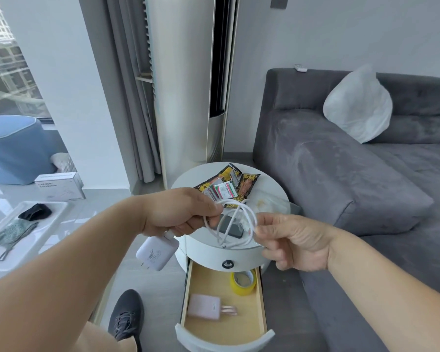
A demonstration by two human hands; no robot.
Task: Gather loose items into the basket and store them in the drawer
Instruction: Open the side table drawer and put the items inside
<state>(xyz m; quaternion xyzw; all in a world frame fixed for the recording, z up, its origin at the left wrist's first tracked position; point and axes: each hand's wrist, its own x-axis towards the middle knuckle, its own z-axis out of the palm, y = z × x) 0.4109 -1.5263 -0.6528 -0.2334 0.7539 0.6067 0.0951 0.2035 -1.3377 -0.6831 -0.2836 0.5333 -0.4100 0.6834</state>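
My left hand point(181, 212) and my right hand point(292, 242) both grip a looped white charging cable point(235, 224) above a round white side table point(274, 199). A white charger plug point(156, 252) hangs from the cable below my left hand. On the table top lie black-and-orange snack packets point(229, 184) and a dark phone point(230, 226), partly hidden by the cable. Below, the table's drawer point(261, 295) stands pulled out, holding a yellow tape roll point(243, 282) and a pink power bank point(205, 306). No basket is in view.
A grey sofa point(341, 179) with a white bag point(358, 105) fills the right. A tall column unit point(186, 85) stands behind the table. At left, a white tray point(54, 214) holds cloth items, beside a white box point(60, 186). My dark shoe point(126, 316) is next to the drawer.
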